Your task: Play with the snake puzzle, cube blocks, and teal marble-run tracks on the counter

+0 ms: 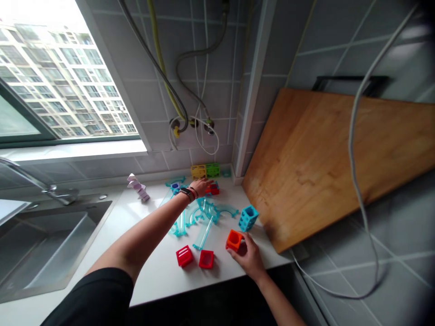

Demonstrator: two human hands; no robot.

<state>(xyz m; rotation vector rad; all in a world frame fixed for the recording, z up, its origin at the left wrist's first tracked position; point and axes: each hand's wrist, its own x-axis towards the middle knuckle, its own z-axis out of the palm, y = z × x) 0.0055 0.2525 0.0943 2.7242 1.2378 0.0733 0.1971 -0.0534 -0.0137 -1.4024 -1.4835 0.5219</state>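
Note:
Stretched toward the back of the white counter (156,240), my left hand (201,186) reaches over red blocks (213,188); its fingertips are partly lost among them, and whether they grip one is unclear. Just behind stand yellow (198,171) and green (213,170) openwork blocks. Nearer the front edge, my right hand (250,257) has thumb and fingers around an orange hollow cube block (234,240), its round opening facing up. A blue openwork tower block (248,218) stands beyond it. Two red cube blocks, one slotted (184,256) and one with a recess (206,259), lie left of my right hand.
Clear teal track pieces (204,213) spread across the middle of the counter. A pale stacked piece (138,187) stands near the sink (91,217) on the left. A large wooden board (333,158) leans at the right, with a white cable (353,149) hanging before it.

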